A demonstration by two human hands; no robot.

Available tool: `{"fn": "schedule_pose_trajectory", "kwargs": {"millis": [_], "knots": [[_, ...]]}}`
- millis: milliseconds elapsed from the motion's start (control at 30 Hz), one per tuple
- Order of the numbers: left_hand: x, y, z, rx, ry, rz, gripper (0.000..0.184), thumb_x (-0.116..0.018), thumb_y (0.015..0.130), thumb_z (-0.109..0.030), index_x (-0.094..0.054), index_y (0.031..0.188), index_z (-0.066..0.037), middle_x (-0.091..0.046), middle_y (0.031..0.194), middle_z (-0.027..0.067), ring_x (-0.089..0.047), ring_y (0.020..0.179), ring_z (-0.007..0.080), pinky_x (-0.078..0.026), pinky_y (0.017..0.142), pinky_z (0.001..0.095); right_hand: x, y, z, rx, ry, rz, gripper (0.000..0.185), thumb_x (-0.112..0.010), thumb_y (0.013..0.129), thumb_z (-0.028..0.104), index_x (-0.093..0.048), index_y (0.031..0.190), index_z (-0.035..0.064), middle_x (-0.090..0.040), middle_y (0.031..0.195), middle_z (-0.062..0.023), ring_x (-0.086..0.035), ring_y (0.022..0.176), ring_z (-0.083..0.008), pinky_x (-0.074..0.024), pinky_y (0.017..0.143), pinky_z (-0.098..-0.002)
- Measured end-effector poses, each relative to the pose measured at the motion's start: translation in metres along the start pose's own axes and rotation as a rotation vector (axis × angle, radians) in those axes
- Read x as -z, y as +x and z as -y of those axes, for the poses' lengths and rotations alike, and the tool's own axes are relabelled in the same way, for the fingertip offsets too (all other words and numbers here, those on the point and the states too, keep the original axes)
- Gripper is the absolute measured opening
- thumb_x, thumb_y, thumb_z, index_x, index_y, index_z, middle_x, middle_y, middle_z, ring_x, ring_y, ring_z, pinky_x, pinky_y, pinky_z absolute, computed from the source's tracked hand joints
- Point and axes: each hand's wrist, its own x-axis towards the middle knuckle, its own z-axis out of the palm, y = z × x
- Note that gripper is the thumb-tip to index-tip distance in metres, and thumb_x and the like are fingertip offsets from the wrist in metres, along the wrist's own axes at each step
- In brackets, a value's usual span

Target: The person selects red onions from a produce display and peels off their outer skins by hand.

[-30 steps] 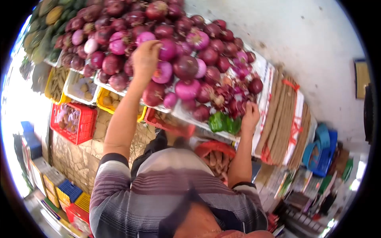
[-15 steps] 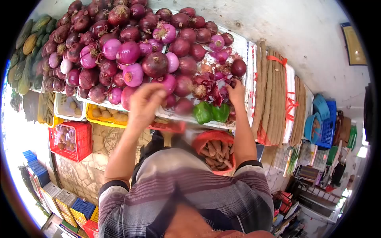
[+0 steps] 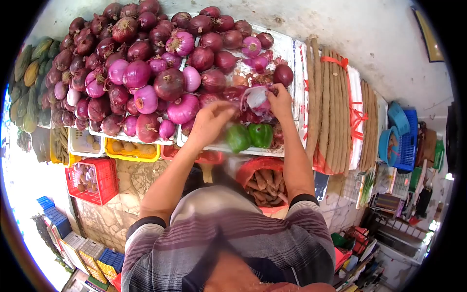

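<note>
A big pile of red onions [image 3: 138, 73] covers the white foam trays. My right hand [image 3: 280, 103] is closed, pinching loose red onion skin [image 3: 257, 98] whose pale inner side faces up. One round onion [image 3: 283, 75] sits just beyond those fingers. My left hand [image 3: 212, 121] hovers at the near edge of the onions, slightly blurred, its fingers curved and apart with nothing visible in them. Between and below the hands lie two green bell peppers [image 3: 249, 137]. More dark peelings are heaped under and around the held skin.
Long brown yams [image 3: 333, 112] tied with red ribbon lie to the right. Cucumber-like vegetables [image 3: 30, 73] are at far left. Below the trays stand a yellow crate [image 3: 132, 152], a red crate [image 3: 97, 182] and a red-lined container of brown roots [image 3: 265, 182]. Blue basins [image 3: 388, 146] stand farther right.
My left hand has moved right and slightly down, closer to the peppers. My right hand has shifted slightly left and up, and a pale-sided piece of skin now shows beside its fingers.
</note>
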Motion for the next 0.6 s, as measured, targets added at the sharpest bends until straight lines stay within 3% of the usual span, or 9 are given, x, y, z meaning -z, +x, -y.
{"fn": "schedule_pose_trajectory", "kwargs": {"millis": [100, 133, 200, 233, 333, 367, 467, 533, 600], "knots": [[-0.008, 0.022, -0.003, -0.115, -0.098, -0.184, 0.043, -0.068, 0.098, -0.023, -0.061, 0.129, 0.007, -0.071, 0.109, 0.0086, -0.064, 0.094, 0.0123, -0.052, 0.083, 0.0275, 0.023, 0.012, 0.035, 0.088, 0.102, 0.016, 0.025, -0.074, 0.088, 0.016, -0.065, 0.106, 0.0008, -0.070, 0.087, -0.0169, -0.067, 0.076, -0.0251, -0.0521, 0.073, -0.0362], [-0.004, 0.029, -0.010, -0.041, -0.108, -0.208, 0.042, -0.068, 0.099, -0.024, -0.062, 0.128, 0.006, -0.070, 0.111, 0.0077, -0.063, 0.098, 0.0123, -0.051, 0.087, 0.0268, 0.031, 0.013, 0.049, 0.116, 0.107, 0.046, 0.025, -0.073, 0.088, 0.016, -0.065, 0.107, 0.0012, -0.070, 0.087, -0.0167, -0.067, 0.076, -0.0252, -0.0521, 0.073, -0.0361], [-0.004, 0.048, -0.014, -0.269, -0.231, -0.308, 0.042, -0.069, 0.098, -0.025, -0.063, 0.127, 0.004, -0.069, 0.110, 0.0060, -0.062, 0.099, 0.0119, -0.050, 0.088, 0.0266, 0.048, 0.019, 0.085, 0.178, 0.118, 0.103, 0.026, -0.073, 0.088, 0.016, -0.066, 0.108, 0.0021, -0.071, 0.088, -0.0162, -0.067, 0.076, -0.0253, -0.0520, 0.073, -0.0359], [0.005, 0.054, -0.014, -0.258, -0.167, -0.314, 0.046, -0.065, 0.101, -0.032, -0.061, 0.132, 0.002, -0.068, 0.115, 0.0067, -0.063, 0.100, 0.0144, -0.051, 0.089, 0.0292, 0.051, 0.019, 0.095, 0.187, 0.182, 0.141, 0.025, -0.073, 0.088, 0.017, -0.066, 0.108, 0.0023, -0.070, 0.088, -0.0169, -0.067, 0.076, -0.0269, -0.0521, 0.073, -0.0369], [0.000, 0.051, -0.015, -0.069, -0.523, -0.019, 0.055, -0.060, 0.103, -0.041, -0.055, 0.139, -0.001, -0.066, 0.121, 0.0082, -0.064, 0.104, 0.0182, -0.052, 0.092, 0.0349, 0.045, 0.016, 0.117, 0.261, 0.277, 0.242, 0.025, -0.072, 0.089, 0.019, -0.066, 0.107, 0.0027, -0.070, 0.087, -0.0191, -0.068, 0.078, -0.0318, -0.0524, 0.073, -0.0399], [-0.008, 0.044, -0.017, 0.053, -0.687, 0.198, 0.059, -0.055, 0.104, -0.048, -0.051, 0.144, -0.005, -0.063, 0.129, 0.0098, -0.062, 0.112, 0.0226, -0.051, 0.098, 0.0408, 0.038, 0.013, 0.125, 0.321, 0.246, 0.262, 0.026, -0.072, 0.089, 0.020, -0.066, 0.107, 0.0026, -0.069, 0.087, -0.0200, -0.069, 0.079, -0.0336, -0.0525, 0.074, -0.0409], [-0.025, 0.032, 0.009, 0.189, -0.975, 0.072, 0.054, -0.057, 0.101, -0.049, -0.054, 0.138, -0.010, -0.062, 0.133, 0.0111, -0.060, 0.121, 0.0284, -0.046, 0.108, 0.0459, 0.018, 0.001, 0.140, 0.305, 0.047, 0.360, 0.034, -0.073, 0.087, 0.024, -0.065, 0.111, 0.0020, -0.069, 0.098, -0.0232, -0.069, 0.086, -0.0366, -0.0531, 0.078, -0.0421], [-0.024, 0.020, 0.009, 0.262, -1.074, 0.013, 0.058, -0.056, 0.100, -0.051, -0.052, 0.143, -0.013, -0.061, 0.138, 0.0132, -0.060, 0.124, 0.0325, -0.048, 0.106, 0.0527, 0.019, -0.008, 0.133, 0.346, 0.196, 0.409, 0.043, -0.073, 0.089, 0.027, -0.063, 0.123, 0.0020, -0.070, 0.106, -0.0234, -0.069, 0.090, -0.0364, -0.0543, 0.082, -0.0399], [-0.018, 0.006, 0.013, 0.297, -1.113, 0.018, 0.063, -0.057, 0.098, -0.055, -0.050, 0.145, -0.014, -0.060, 0.140, 0.0148, -0.060, 0.126, 0.0359, -0.051, 0.101, 0.0589, 0.015, -0.014, 0.112, 0.233, 0.501, 0.315, 0.053, -0.074, 0.090, 0.030, -0.059, 0.132, 0.0014, -0.069, 0.112, -0.0240, -0.069, 0.095, -0.0368, -0.0544, 0.086, -0.0391]]}}
